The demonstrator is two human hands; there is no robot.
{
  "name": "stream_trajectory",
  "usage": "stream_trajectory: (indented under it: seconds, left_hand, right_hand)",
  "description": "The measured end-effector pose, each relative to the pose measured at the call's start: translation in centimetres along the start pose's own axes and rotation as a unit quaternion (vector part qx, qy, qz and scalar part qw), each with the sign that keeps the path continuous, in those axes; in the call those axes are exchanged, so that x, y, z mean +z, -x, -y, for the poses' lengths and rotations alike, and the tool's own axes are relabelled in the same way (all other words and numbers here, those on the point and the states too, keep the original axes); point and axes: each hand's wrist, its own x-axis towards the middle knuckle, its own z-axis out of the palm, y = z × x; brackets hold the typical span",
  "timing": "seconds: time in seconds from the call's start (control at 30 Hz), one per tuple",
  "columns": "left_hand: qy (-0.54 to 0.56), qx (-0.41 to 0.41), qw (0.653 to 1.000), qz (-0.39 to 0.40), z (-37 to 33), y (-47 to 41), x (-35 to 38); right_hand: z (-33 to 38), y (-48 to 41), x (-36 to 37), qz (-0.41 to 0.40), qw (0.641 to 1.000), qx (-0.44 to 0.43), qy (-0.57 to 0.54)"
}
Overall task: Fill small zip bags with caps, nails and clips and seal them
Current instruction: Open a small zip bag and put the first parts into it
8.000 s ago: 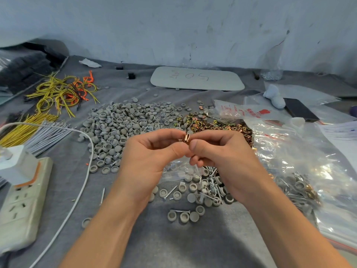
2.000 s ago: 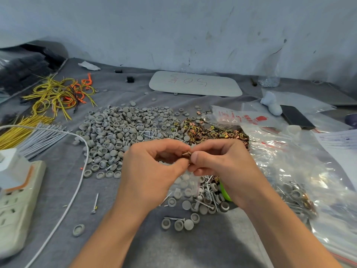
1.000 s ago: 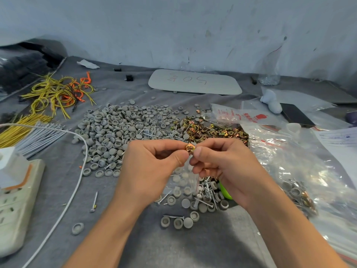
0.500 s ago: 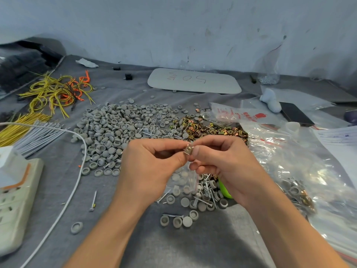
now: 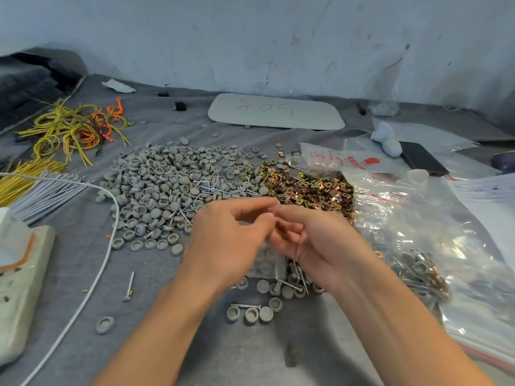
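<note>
Far edge of grey cloth-covered table (image 5: 83, 246) butts against the pale wall (image 5: 250, 37). The L side is crowded by a white power strip (image 5: 19, 288) w/ its white cable (image 5: 108, 246) curving near-to-far, and the R side is buried under large clear plastic bags (image 5: 418, 232). Open room: bare cloth btwn the forearms at near centre, plus a strip btwn cable and L forearm w/ a lone silver screw (image 5: 129, 285) and a stray grey cap (image 5: 105, 324) on it. Far of the hands lie a heap of grey round plastic caps (image 5: 167, 185) at L, silver nails (image 5: 211, 188) mid and brass-coloured metal clips (image 5: 309, 188) at R, touching in one band. L hand (image 5: 231, 240) and R hand (image 5: 315, 240) meet fingertip to fingertip. L thumb + forefinger are pinched narrow on the top edge of a small clear zip bag (image 5: 267, 260). R fingers are curled, forefinger tip at the same spot, but w/ the blur can't tell if it grips the bag. Bag hangs below the fingertips btwn both palms, mouth up, bottom toward near, long axis approx vertical; grey caps show thru it.
</note>
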Motion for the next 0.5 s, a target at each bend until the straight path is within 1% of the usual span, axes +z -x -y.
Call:
stream_trajectory:
  seconds: [0.07, 0.13, 0.17, 0.23, 0.27, 0.3, 0.33, 0.37, 0.43, 0.47, 0.5]
  left_hand:
    - [0.03, -0.004, 1.0, 0.001, 0.2, 0.0, -0.3]
    - [-0.003, 0.008, 1.0, 0.009, 0.7, -0.1, -1.1]
    - [-0.041, 0.014, 0.998, 0.038, 0.8, -0.2, -1.5]
    - [-0.125, 0.03, 0.983, 0.127, 0.7, -0.7, -2.4]
    - [-0.158, 0.035, 0.972, 0.172, 0.6, -1.2, -2.7]
    - [-0.185, 0.035, 0.959, 0.211, 0.6, -1.6, -2.9]
    - [-0.213, 0.029, 0.947, 0.24, 0.7, -2.0, -3.1]
    - [-0.243, 0.021, 0.935, 0.258, 0.9, -2.1, -3.2]
    - [-0.286, 0.003, 0.917, 0.276, 1.5, -1.6, -2.9]
    - [-0.295, -0.004, 0.913, 0.282, 1.9, -1.2, -2.5]
    - [-0.301, -0.007, 0.911, 0.283, 2.1, -0.7, -2.1]
  right_hand:
    - [0.6, -0.2, -1.1, -0.028, 0.999, -0.017, -0.005]
    - [1.6, -0.1, -2.0, -0.044, 0.997, -0.049, 0.026]
    - [2.1, 0.1, -2.2, -0.04, 0.995, -0.073, 0.052]
    - [3.2, 0.7, -2.2, -0.019, 0.985, -0.118, 0.124]
    - [3.6, 1.1, -1.9, -0.005, 0.975, -0.136, 0.178]
    - [3.9, 1.6, -1.5, 0.008, 0.956, -0.151, 0.25]
    - [4.0, 2.1, -1.2, 0.023, 0.927, -0.161, 0.337]
    - [3.9, 2.8, -1.0, 0.044, 0.888, -0.164, 0.428]
    - [2.8, 4.6, -1.2, 0.093, 0.787, -0.148, 0.591]
    - [1.9, 5.6, -1.4, 0.111, 0.735, -0.135, 0.655]
    - [1.0, 6.6, -1.7, 0.122, 0.694, -0.12, 0.699]
